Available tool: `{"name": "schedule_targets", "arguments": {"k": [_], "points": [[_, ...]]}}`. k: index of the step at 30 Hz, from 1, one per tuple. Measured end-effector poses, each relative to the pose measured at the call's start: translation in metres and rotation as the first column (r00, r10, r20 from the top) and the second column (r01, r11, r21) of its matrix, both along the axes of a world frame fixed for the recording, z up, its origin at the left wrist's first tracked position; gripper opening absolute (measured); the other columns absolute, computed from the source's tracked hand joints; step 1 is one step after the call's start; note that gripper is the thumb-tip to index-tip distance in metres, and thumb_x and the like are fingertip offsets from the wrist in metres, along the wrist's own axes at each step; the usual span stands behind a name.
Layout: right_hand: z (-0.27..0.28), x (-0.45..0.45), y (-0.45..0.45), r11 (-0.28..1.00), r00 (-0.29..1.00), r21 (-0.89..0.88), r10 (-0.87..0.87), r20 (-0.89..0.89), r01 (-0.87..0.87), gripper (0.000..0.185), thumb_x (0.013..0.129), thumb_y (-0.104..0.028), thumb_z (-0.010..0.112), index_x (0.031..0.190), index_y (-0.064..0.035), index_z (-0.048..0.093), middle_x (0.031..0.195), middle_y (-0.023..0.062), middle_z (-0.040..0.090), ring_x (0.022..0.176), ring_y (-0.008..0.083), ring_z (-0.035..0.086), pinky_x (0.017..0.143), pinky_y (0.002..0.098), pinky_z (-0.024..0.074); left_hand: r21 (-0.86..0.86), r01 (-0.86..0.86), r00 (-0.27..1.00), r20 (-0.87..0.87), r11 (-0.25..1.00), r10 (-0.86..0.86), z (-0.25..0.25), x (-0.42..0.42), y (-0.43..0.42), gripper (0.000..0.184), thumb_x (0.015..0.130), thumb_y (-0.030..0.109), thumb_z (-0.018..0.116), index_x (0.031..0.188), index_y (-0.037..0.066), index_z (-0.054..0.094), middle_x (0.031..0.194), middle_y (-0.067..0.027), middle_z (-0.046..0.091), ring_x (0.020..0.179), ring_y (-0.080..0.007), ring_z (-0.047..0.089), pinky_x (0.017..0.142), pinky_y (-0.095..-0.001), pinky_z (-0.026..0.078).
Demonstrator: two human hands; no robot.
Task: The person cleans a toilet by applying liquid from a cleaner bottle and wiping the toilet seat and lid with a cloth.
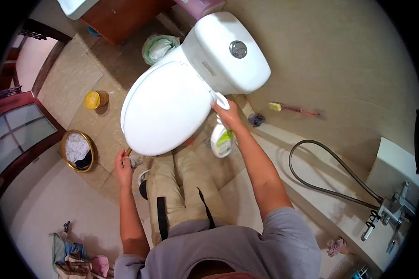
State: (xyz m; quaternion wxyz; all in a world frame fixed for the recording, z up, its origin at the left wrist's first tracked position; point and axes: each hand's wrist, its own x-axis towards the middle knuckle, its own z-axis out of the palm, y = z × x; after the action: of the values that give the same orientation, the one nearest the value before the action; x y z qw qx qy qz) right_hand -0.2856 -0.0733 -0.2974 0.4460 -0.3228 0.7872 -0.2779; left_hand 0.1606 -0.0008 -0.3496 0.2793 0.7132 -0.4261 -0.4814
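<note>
The white toilet (pixel 165 109) has its lid down and takes up the middle of the view. My right hand (pixel 230 117) is closed around the neck of a white spray bottle (pixel 222 142) with a green label, beside the toilet's right edge. The bottle's head sticks out above my fingers and its body hangs below. Off the front left of the lid, my left hand (pixel 123 167) has curled fingers. A small brown piece and something greyish-white show by its fingertips; I cannot make out what they are.
A yellow-lidded jar (pixel 96 100) and a gold-rimmed bin (pixel 94 153) stand on the floor to the left. Behind the toilet is a green lined bin (pixel 149 52). A brush (pixel 293 109) lies along the right wall, near a shower hose (pixel 307 183) and tap (pixel 395 209).
</note>
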Motion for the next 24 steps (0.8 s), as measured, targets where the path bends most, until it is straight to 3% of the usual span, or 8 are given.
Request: {"name": "schedule_targets", "arguments": {"k": [1,3,6,9,12,16,21,24], "points": [[-0.009,0.008,-0.012,0.996,0.998,0.061,-0.066,0.020,0.065,0.043,0.078,-0.030,0.072,0.102,0.0042,0.065,0.089,0.0154,0.068,0.079,0.0220,0.064,0.072,0.0355,0.0495,-0.007,0.029,1.000,0.001,1.000,-0.029,-0.003,0.002,0.001,0.035,0.089,0.006,0.049,0.124,0.003,0.055,0.113,-0.0115,0.057,0.102,-0.0185,0.055,0.087,-0.0294,0.045],[-0.017,0.018,-0.033,0.989,0.989,-0.024,-0.143,0.031,0.144,0.042,0.078,-0.030,0.071,0.103,0.0038,0.065,0.092,0.0161,0.068,0.081,0.0242,0.065,0.074,0.0363,0.0495,-0.016,0.088,0.996,0.001,0.996,-0.088,-0.005,0.007,0.003,0.038,0.091,0.006,0.048,0.128,0.005,0.052,0.114,-0.0093,0.056,0.100,-0.0163,0.054,0.084,-0.0274,0.045],[-0.026,0.020,-0.041,0.976,0.974,0.044,-0.215,0.067,0.212,0.040,0.078,-0.028,0.071,0.102,0.0039,0.066,0.091,0.0141,0.068,0.080,0.0222,0.064,0.073,0.0353,0.0495,0.047,0.045,0.999,-0.023,0.998,-0.044,-0.007,0.012,0.009,0.037,0.092,0.006,0.048,0.128,0.006,0.052,0.112,-0.0088,0.057,0.093,-0.0159,0.056,0.081,-0.0268,0.046],[-0.029,0.016,-0.042,0.976,0.963,0.103,-0.205,0.172,0.190,0.038,0.078,-0.025,0.071,0.102,0.0043,0.066,0.090,0.0124,0.067,0.079,0.0198,0.063,0.071,0.0335,0.0494,-0.107,0.070,0.998,0.005,0.992,-0.070,-0.016,0.016,0.016,0.036,0.092,0.006,0.049,0.128,0.005,0.052,0.112,-0.0081,0.058,0.086,-0.0146,0.058,0.078,-0.0259,0.047],[-0.023,0.027,-0.056,0.986,0.972,0.025,-0.168,0.164,0.166,0.035,0.079,-0.021,0.071,0.101,0.0046,0.065,0.088,0.0095,0.065,0.073,0.0171,0.060,0.065,0.0319,0.0491,-0.118,0.067,0.997,0.048,0.991,-0.062,-0.012,0.019,0.021,0.037,0.090,0.005,0.050,0.126,0.002,0.053,0.111,-0.0083,0.058,0.089,-0.0144,0.059,0.078,-0.0262,0.048],[-0.011,0.048,-0.104,0.993,0.980,0.010,-0.119,0.157,0.119,0.035,0.079,-0.022,0.072,0.101,0.0035,0.064,0.086,0.0084,0.064,0.070,0.0162,0.059,0.063,0.0318,0.0493,0.017,-0.077,0.997,-0.030,0.997,0.077,0.005,0.015,0.022,0.038,0.083,-0.002,0.048,0.119,-0.002,0.057,0.109,-0.0132,0.060,0.102,-0.0204,0.057,0.093,-0.0302,0.042],[-0.014,0.105,-0.155,0.974,0.938,-0.141,0.209,0.277,-0.176,0.040,0.077,-0.028,0.074,0.100,0.0034,0.064,0.087,0.0108,0.065,0.073,0.0169,0.062,0.064,0.0325,0.0511,-0.048,-0.075,0.997,0.022,0.996,0.076,0.014,0.025,0.030,0.038,0.082,-0.003,0.048,0.119,-0.001,0.057,0.109,-0.0127,0.061,0.103,-0.0194,0.057,0.093,-0.0299,0.042],[-0.025,0.161,-0.166,0.888,0.886,-0.073,0.459,0.065,-0.454,0.054,0.072,-0.045,0.073,0.097,0.0028,0.066,0.088,0.0180,0.068,0.077,0.0269,0.066,0.072,0.0355,0.0519,-0.002,-0.109,0.992,0.065,0.994,0.109,0.024,0.030,0.036,0.038,0.082,-0.003,0.048,0.119,0.001,0.058,0.107,-0.0119,0.061,0.102,-0.0194,0.057,0.091,-0.0299,0.042]]}}
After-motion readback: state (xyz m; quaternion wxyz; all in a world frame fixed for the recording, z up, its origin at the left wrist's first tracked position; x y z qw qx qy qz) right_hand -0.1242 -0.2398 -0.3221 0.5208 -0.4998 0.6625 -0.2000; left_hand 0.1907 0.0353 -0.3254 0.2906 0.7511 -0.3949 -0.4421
